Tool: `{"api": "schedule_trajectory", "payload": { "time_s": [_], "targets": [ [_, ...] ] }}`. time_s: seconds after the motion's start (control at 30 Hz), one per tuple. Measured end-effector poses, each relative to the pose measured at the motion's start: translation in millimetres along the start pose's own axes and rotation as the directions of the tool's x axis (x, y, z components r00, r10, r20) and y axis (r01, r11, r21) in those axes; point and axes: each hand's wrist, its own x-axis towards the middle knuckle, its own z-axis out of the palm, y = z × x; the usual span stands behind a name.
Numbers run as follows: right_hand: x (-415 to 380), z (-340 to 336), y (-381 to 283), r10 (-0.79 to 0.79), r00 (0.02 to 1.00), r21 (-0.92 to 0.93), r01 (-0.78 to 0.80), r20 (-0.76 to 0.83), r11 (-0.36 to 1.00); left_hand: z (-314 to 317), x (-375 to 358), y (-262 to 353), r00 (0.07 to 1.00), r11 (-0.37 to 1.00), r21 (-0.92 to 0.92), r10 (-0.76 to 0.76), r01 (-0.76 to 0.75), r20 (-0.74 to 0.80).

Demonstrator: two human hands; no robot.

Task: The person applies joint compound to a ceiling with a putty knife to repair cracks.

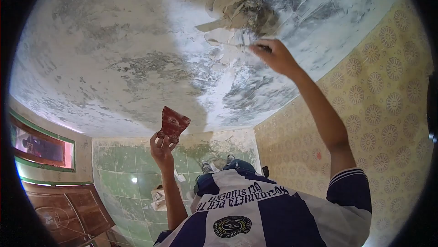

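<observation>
My right hand [276,60] is raised to the patchy white and grey wall [150,60], fingers closed round the handle of a putty knife [226,43]. Its thin blade overlaps a rough area of smeared filler [228,18] on that surface. Lower and to the left, my left hand [163,152] pinches a dark red, flared spreader [174,121] by its narrow end, with the wide edge upward. Pale smudges mark the spreader's face.
Patterned yellow wallpaper [374,110] covers the right side. Green floor tiles [123,160] lie below, with a small box [159,199] on them near my left forearm. A window [43,146] and brown wooden panels [68,210] stand at the left.
</observation>
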Motion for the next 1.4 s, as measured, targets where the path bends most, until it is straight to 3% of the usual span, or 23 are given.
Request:
{"api": "schedule_trajectory", "payload": {
  "time_s": [0.13, 0.23, 0.4, 0.53, 0.63, 0.73, 0.97, 1.1, 1.3, 1.4],
  "targets": [
    [40.0, -21.7, -34.5, 0.040, 0.997, -0.127, -0.031, 0.067, 0.991, 4.4, 4.6, -1.4, 0.999, 0.999, -0.032, 0.034, -0.034, 0.024],
    [62.1, -24.9, -48.6, -0.047, 0.998, -0.142, 0.051, 0.032, 0.989, 3.7, 5.3, -5.2, 0.999, 0.999, -0.043, 0.031, -0.031, 0.008],
    [85.1, -24.0, -55.1, -0.159, 0.980, -0.192, 0.135, -0.120, 0.972, -2.9, 6.4, -16.3, 1.000, 0.999, -0.036, -0.003, 0.003, -0.022],
    [84.5, -36.2, -49.2, -0.154, 0.965, -0.193, 0.113, -0.213, 0.975, -8.3, 9.5, -23.2, 1.000, 0.997, -0.080, 0.012, -0.012, -0.006],
    [87.3, -54.6, -30.4, -0.099, 0.974, -0.151, 0.069, -0.205, 0.986, -12.4, 10.0, -22.9, 1.000, 0.997, -0.070, 0.022, -0.022, 0.002],
    [76.9, -60.4, -34.8, 0.095, 0.982, 0.028, -0.092, -0.162, 0.995, -11.0, 10.1, -18.7, 1.000, 0.997, -0.071, 0.018, -0.018, -0.001],
    [95.1, -8.2, -39.5, 0.085, 0.986, 0.193, -0.056, -0.145, 0.980, -1.3, 12.3, -15.2, 0.999, 0.997, -0.072, 0.000, 0.003, 0.053],
    [78.9, -22.9, -10.0, 0.220, 0.956, 0.324, -0.150, -0.192, 0.934, -3.0, 12.6, -4.3, 0.999, 0.996, -0.086, 0.020, -0.016, 0.051],
    [27.3, -45.5, 13.1, 0.298, 0.941, 0.443, -0.200, -0.163, 0.874, -18.6, 13.2, -9.9, 0.999, 0.996, -0.081, -0.032, 0.030, -0.023],
    [10.9, -24.7, 10.6, 0.241, 0.963, 0.485, -0.154, -0.123, 0.861, -11.2, 17.8, 2.4, 0.996, 0.981, -0.174, -0.086, 0.087, 0.015]
  ]
}}
